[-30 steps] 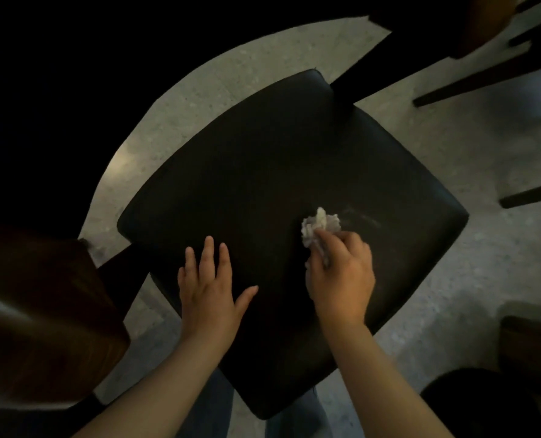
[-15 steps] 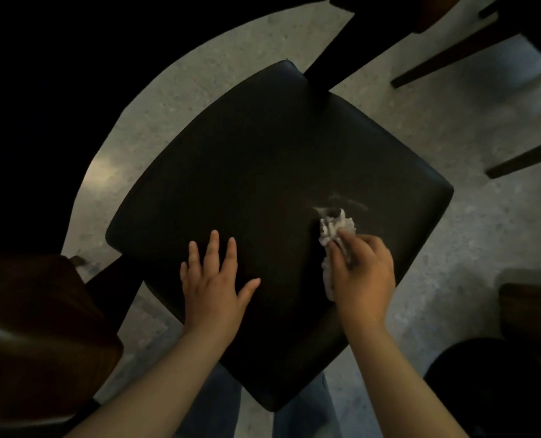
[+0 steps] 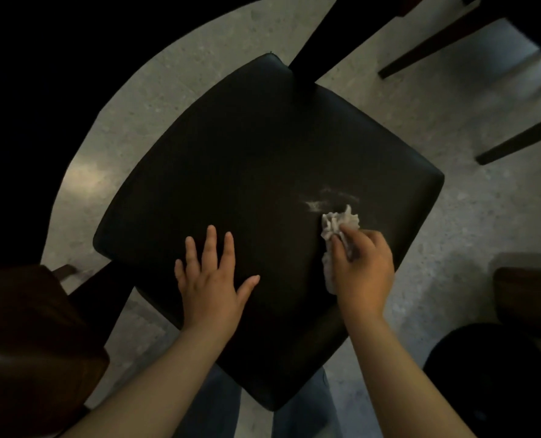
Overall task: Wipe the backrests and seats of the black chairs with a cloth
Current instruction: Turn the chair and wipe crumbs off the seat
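Right hand (image 3: 362, 267) grip pinches cloth (image 3: 338, 221) on black seat (image 3: 247, 169) | left hand (image 3: 210, 279) flat, empty | speckled floor (image 3: 436, 90)

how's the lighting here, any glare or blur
Head view: dim overall, the black seat nearly featureless; the upper left corner is lost in black; a soft glare patch on the floor left of the seat; wide-angle bending bows the seat edges; the white cloth and pale smears beside it read clearly.

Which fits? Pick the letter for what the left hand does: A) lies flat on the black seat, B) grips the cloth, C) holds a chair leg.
A: the left hand lies flat on the seat, fingers spread, while the right hand holds the cloth.
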Demonstrator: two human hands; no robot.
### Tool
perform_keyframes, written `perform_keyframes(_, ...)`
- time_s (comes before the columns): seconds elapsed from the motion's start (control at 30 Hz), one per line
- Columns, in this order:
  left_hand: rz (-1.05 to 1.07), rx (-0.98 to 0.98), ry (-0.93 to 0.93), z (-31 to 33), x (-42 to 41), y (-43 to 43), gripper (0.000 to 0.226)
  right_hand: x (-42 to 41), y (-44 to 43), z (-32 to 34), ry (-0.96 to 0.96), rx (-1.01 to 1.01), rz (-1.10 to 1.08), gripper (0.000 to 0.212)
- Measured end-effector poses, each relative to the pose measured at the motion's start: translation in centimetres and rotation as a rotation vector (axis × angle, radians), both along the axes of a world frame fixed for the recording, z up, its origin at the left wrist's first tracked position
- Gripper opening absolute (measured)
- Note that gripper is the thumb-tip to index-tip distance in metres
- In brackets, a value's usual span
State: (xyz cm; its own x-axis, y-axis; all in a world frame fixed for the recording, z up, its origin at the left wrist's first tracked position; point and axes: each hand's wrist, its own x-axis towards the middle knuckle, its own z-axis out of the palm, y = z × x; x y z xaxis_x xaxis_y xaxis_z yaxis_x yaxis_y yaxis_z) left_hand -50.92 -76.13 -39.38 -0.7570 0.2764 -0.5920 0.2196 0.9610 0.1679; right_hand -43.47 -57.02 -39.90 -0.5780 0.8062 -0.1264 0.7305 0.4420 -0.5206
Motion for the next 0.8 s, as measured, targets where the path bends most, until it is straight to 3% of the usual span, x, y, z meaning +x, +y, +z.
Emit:
perform_keyframes(0.23,-0.001,-0.036,0.017,0.0,0.1,0.3,0.084,-0.9,-3.3,-0.7,-0.085,0.068,0.115,0.044)
perform_keyframes(0.33,-0.008,-0.036,0.007,0.1,0.0,0.3,0.084,-0.2,-2.4,-1.3,-0.042,0.131,0.171,0.035)
perform_keyframes(0.5,-0.003,-0.034,-0.010,0.5,-0.1,0.6,0.086,1.0,-0.4,0.2,0.024,0.101,-0.040,0.032)
perform_keyframes(0.67,0.049,0.007,0.017,0.7,-0.7,1.3,0.094,-2.8,-2.7,1.6,0.096,0.059,0.200,0.036)
perform_keyframes(0.8,0.081,0.002,-0.008,0.6,-1.9,1.7,0.098,-7.4,-3.0,0.4,-0.004,0.085,0.351,0.035)
